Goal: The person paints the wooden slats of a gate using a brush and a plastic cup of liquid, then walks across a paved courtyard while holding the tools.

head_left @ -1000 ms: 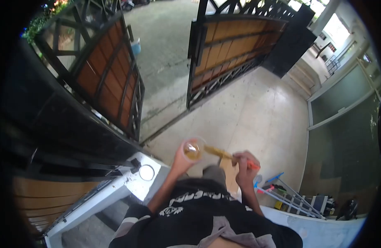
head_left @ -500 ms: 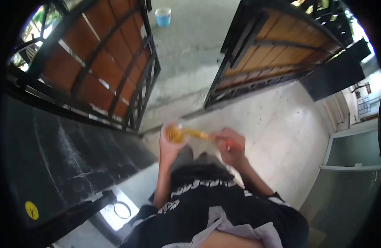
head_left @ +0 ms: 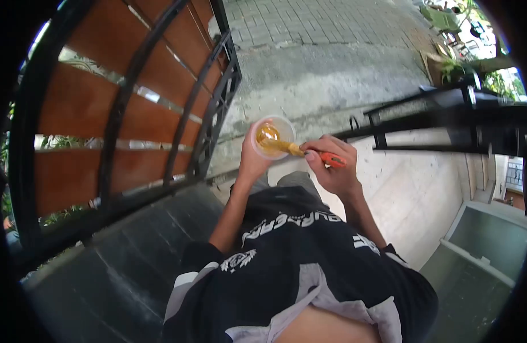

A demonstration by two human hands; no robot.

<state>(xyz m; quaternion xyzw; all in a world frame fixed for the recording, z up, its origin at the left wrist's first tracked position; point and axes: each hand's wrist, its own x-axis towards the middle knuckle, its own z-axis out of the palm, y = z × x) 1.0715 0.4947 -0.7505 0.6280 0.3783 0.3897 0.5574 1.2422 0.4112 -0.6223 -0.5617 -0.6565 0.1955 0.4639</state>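
Note:
A clear plastic cup point(head_left: 287, 129) with some amber liquid in the bottom is held in my left hand point(head_left: 252, 160), whose fingers wrap around its side. My right hand point(head_left: 337, 174) is closed on a paintbrush point(head_left: 334, 160) with an orange-red handle. The brush's yellowish bristle end points left and dips over the cup's rim into its mouth. Both hands are in front of my body, at about waist height. The cup hides most of my left fingers.
To the left stands a gate leaf point(head_left: 74, 103) of reddish-brown panels in a black metal frame. Another black metal gate leaf point(head_left: 446, 123) juts in from the right. Grey paving point(head_left: 326, 26) lies beyond the gateway, pale floor tiles point(head_left: 406, 194) inside.
My view has shifted forward and turned toward the gateway, so the blue bucket is out of sight. Both hands still hold the cup and paintbrush, which now appear higher and further right.

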